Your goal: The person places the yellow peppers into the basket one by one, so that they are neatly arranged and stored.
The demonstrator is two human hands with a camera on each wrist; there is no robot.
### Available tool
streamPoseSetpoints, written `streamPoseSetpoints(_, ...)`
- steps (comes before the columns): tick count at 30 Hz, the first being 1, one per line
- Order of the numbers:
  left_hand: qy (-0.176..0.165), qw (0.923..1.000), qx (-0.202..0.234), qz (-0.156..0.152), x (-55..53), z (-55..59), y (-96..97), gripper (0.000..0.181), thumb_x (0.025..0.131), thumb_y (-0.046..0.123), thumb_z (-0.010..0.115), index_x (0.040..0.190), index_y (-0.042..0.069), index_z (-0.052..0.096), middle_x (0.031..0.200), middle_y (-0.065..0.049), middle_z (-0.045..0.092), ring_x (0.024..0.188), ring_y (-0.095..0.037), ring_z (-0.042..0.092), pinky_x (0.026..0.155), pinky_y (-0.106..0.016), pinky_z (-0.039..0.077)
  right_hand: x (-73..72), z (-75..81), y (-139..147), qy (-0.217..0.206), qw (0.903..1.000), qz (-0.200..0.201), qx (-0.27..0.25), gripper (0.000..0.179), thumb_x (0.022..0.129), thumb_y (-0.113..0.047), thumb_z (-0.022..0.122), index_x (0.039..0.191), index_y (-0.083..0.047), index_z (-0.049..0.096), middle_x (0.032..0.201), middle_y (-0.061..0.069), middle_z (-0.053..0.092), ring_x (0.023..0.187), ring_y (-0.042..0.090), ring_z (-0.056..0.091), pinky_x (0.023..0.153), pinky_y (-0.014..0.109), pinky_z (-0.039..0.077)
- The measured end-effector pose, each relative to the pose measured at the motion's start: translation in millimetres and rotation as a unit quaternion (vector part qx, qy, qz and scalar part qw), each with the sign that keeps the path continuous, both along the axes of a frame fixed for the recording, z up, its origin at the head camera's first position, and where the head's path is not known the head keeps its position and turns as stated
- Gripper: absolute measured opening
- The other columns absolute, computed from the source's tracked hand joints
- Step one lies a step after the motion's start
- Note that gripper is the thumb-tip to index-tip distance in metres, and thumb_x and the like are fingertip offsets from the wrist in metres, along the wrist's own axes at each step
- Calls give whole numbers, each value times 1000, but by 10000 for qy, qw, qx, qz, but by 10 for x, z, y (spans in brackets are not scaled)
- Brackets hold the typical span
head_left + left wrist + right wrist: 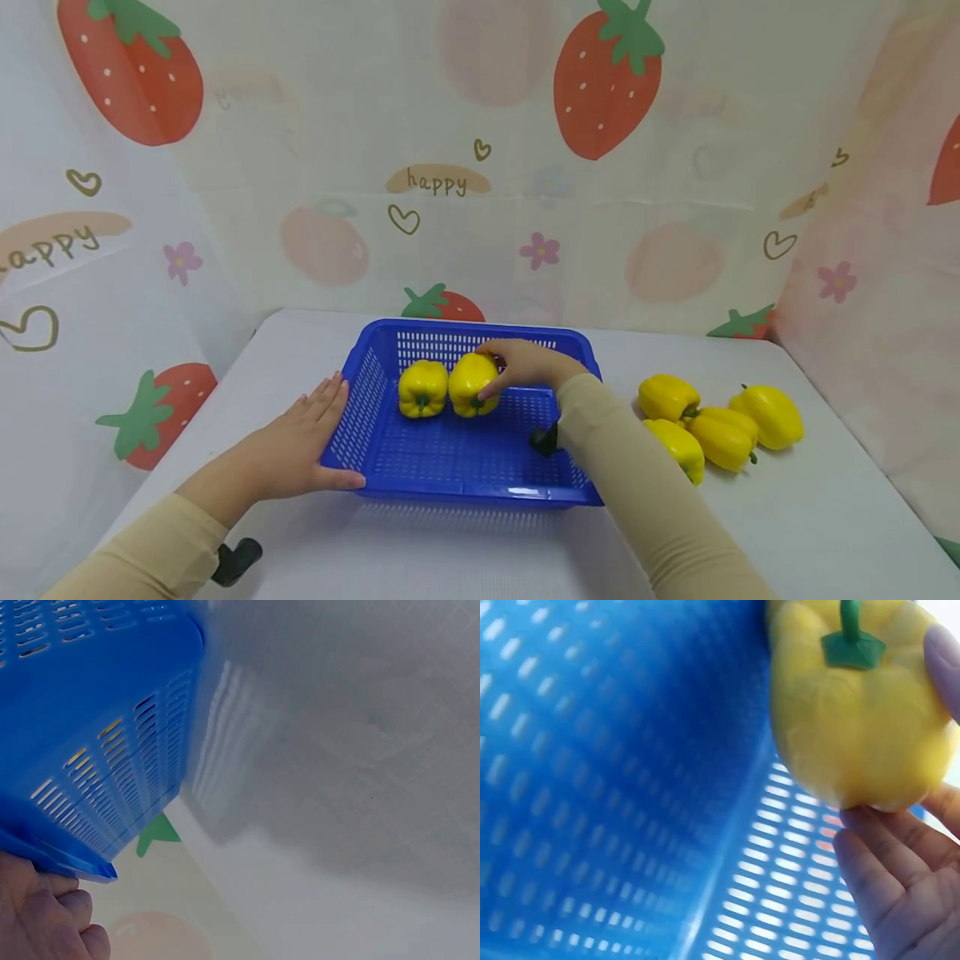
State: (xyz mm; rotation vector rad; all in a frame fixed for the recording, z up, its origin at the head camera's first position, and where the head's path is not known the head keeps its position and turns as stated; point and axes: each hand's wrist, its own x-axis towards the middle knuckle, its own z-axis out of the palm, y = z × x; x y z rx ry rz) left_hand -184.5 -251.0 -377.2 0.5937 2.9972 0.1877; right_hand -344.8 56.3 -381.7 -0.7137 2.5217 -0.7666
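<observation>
My right hand (525, 365) reaches into the blue plastic basket (480, 490) and holds a yellow bell pepper (471, 383), thumb on the near side and fingers behind. In the right wrist view this bell pepper (855, 720) shows its green stem, with the fingers (889, 859) at its lower side. Directly left of it, another yellow bell pepper (423, 390) sits in the basket. My left hand (300, 442) rests at the basket's left rim, fingers extended along the side and thumb at the near corner. The left wrist view shows the basket's slotted outer wall (112, 772).
Several more yellow bell peppers (720, 435) lie grouped on the white table (840, 492), right of the basket and beyond my right forearm. A curtain (495, 267) printed with strawberries and hearts hangs behind the table and along both sides.
</observation>
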Motion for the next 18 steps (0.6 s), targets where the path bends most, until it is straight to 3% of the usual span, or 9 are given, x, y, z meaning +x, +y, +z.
streamPoseSetpoints(9,5,10000,-40,3,-9,-20,-7,120,67,78,49,144,-4,8,151,-21,4,138,-37,7,107,-55,14,-15,-105,-96,301,9976,419,457,74,70,-44,76,132,-17,47,121,-2,54,108,16,48,100,35,37)
streamPoseSetpoints(18,23,10000,-63,10,-17,-31,-11,120,67,79,48,144,-4,8,151,-21,4,138,-36,7,107,-55,15,-9,-129,-107,275,9978,244,561,74,72,-40,75,135,-15,44,131,2,49,117,19,45,104,39,33)
